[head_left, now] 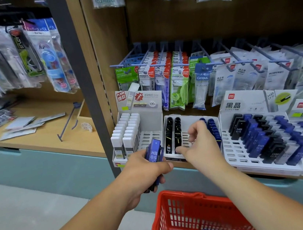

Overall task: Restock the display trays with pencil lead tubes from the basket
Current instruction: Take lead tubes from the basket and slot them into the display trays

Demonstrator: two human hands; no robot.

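Left hand [145, 173] grips blue tubes [154, 153] (lower ends hidden in its fist) before the left tray [149, 136], right hand [199, 147] hangs half-open, empty, hiding part of the middle tray [185, 118]; basket [178, 193] cut off below.

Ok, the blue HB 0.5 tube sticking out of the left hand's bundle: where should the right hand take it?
I'd pinch the HB 0.5 tube at its free top end, across the side edges, coming from above and the right. It stands nearly upright, and the left hand wraps its lower part, so only the upper part is exposed. The right hand is open beside it.
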